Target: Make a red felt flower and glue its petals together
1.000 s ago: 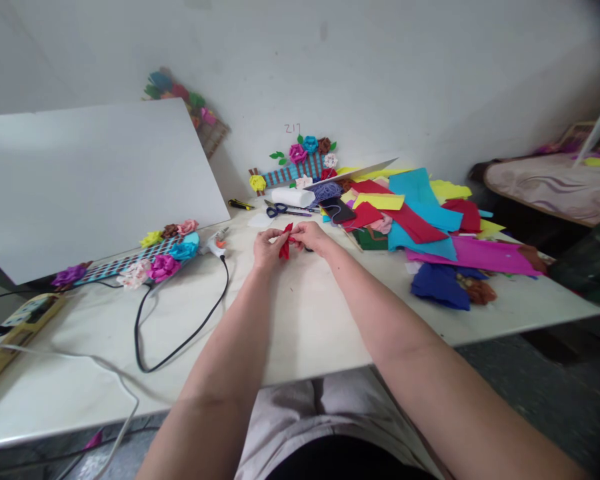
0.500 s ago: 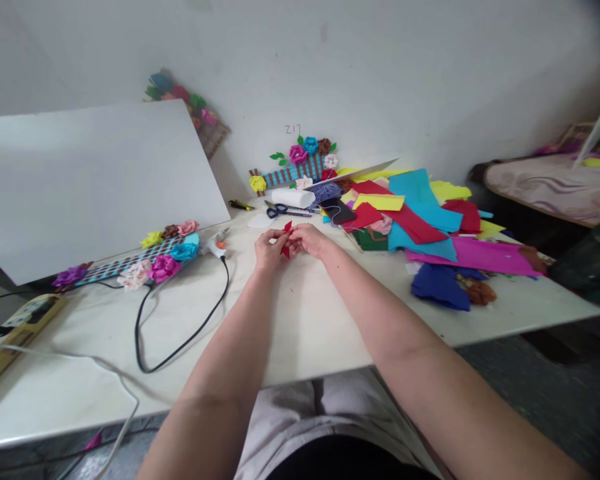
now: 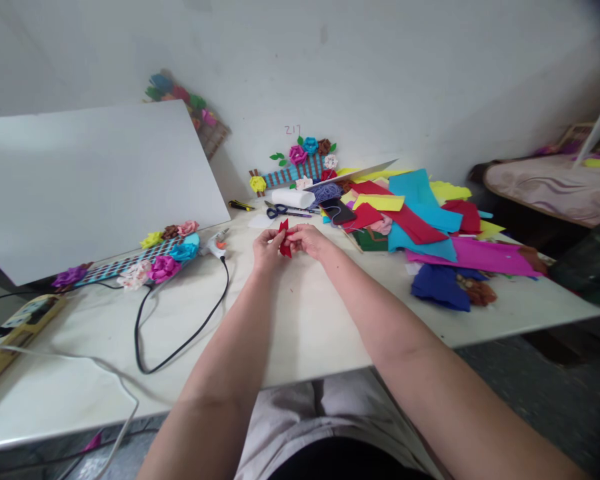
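Note:
Between my two hands, above the middle of the white table, is a small red piece of paper with pointed ends. My left hand pinches it from the left, thumb and fingers closed. From the right, my right hand grips it with the fingertips, its fingers curled. The fingers cover part of the paper. Just beyond the hands lie dark-blue-handled scissors and a white roll.
On the right is a heap of coloured paper. A glue gun with a looping black cord stands left of my hands, beside a flower-trimmed lattice. A white board leans behind; a yellow cutter and power strip lie about.
The red paper has shifted slightly left and turned, so more of its face shows between the fingers. Both hands stay in nearly the same place.

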Demonstrator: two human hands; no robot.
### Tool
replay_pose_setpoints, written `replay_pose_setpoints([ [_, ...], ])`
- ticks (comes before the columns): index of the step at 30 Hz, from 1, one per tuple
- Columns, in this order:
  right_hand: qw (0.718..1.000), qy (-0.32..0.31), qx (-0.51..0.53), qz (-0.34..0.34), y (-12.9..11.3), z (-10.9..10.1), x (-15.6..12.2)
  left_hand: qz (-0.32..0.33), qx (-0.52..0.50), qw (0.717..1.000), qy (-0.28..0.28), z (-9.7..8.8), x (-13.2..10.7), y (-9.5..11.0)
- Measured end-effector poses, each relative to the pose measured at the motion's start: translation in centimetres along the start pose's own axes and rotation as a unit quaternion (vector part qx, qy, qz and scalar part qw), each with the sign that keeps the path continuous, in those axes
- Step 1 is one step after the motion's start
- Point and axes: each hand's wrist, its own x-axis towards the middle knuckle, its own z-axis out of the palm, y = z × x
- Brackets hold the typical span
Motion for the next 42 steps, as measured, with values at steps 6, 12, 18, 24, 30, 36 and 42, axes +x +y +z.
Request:
replay_pose_setpoints([
  [6,0.998,-0.03,0.05,0.009,0.2,-0.3,0.4,-0.035,-0.074,0.996,-0.019,0.2,-0.3,0.7],
  [12,0.995,-0.058,0.071,0.031,0.1,-0.4,0.3,-0.066,-0.096,0.993,-0.015,0.2,-0.7,1.3],
  [18,0.995,-0.063,0.076,0.029,0.1,-0.4,0.2,-0.096,-0.11,0.989,-0.013,0.5,-0.9,1.9],
  [24,0.995,-0.053,0.08,0.029,0.2,-0.4,0.3,-0.091,-0.115,0.989,-0.015,0.4,-0.8,1.6],
  [30,1.0,-0.021,0.02,0.01,0.3,-0.1,0.1,-0.072,-0.076,0.994,-0.008,0.0,-0.3,0.6],
  [36,1.0,0.01,-0.009,-0.011,0.5,0.2,0.3,-0.03,-0.076,0.997,-0.011,0.1,-0.2,0.2],
  [42,0.998,0.039,-0.046,-0.022,0.5,0.2,0.5,0.011,-0.022,1.0,-0.013,0.1,0.1,-0.4],
])
